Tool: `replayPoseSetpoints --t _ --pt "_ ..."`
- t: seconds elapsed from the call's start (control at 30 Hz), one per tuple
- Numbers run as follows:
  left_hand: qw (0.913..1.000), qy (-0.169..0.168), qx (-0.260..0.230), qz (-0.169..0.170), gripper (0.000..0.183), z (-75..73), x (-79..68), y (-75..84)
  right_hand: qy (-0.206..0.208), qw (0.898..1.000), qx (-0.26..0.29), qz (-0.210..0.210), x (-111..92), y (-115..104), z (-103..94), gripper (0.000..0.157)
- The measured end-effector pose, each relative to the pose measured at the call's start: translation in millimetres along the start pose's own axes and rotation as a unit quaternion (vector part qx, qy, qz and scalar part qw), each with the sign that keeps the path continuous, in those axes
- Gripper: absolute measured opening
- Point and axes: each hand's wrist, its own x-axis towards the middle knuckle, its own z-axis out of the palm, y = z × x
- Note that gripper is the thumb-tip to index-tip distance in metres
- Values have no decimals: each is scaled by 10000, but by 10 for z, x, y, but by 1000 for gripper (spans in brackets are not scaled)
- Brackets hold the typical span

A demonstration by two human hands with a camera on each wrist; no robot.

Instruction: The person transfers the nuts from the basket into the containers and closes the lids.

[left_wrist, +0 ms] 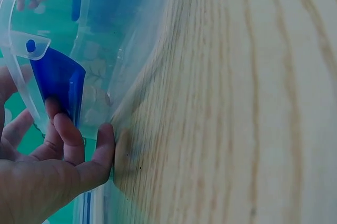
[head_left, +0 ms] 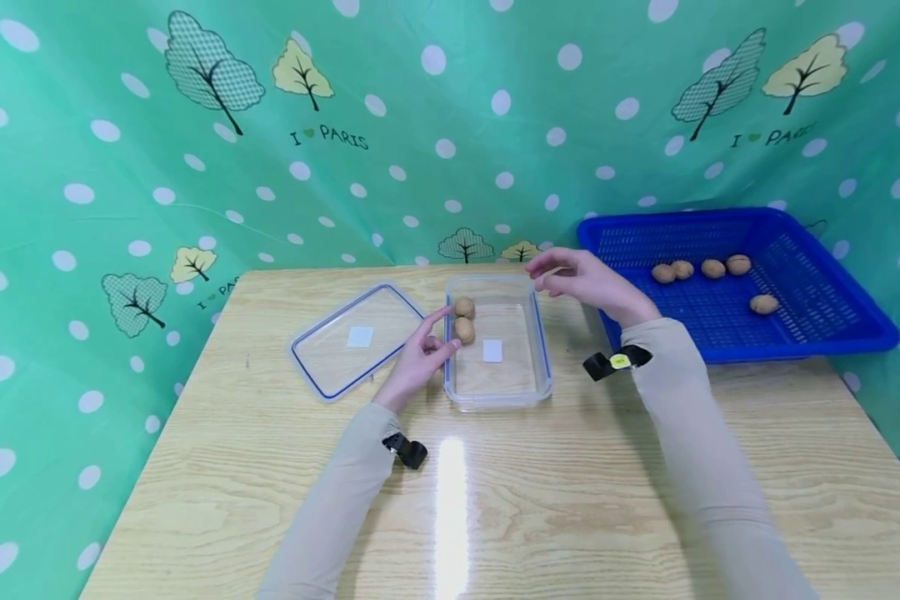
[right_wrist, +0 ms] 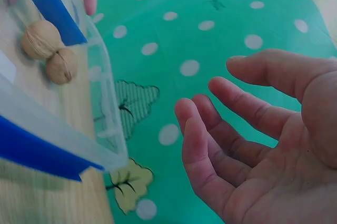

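The left hand [head_left: 416, 360], thumb and fingers apart, touches the left side of the clear box [head_left: 502, 402], where two walnuts [head_left: 463, 330] lie inside, while the right hand [head_left: 591, 283], thumb and fingers also apart, is near the far right corner.

A curtained tabletop workspace; printed green cloth [head_left: 412, 108] hangs around a wooden table [head_left: 217, 450].

On my feed, the clear rectangular plastic box [head_left: 498, 401] looks smooth and glossy. I see round tan walnuts [right_wrist: 41, 39] with matt, seamed shells, a blue perforated plastic basket [head_left: 802, 347], a pale wood-grained table [head_left: 540, 517] reflecting a bright streak, a creased green polka-dotted sheet [head_left: 390, 67] and matt beige cloth sleeves [head_left: 720, 467].
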Motion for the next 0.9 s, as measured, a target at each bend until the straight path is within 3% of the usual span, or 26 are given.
replayPoseSetpoints --t 0.1,0.4,0.67,0.9 --pt "10000 19 -2 -32 62 -1 15 -23 108 9998 -97 110 -58 -8 -76 33" --pt "9998 173 23 98 61 -11 142 -311 312 9991 -176 242 -209 61 -320 35" --pt "9996 269 -60 -47 58 -21 151 -333 357 9981 -339 379 -339 145 -604 38" --pt "9995 26 -287 -116 59 -44 162 -314 453 9957 -593 557 -430 207 -886 40"
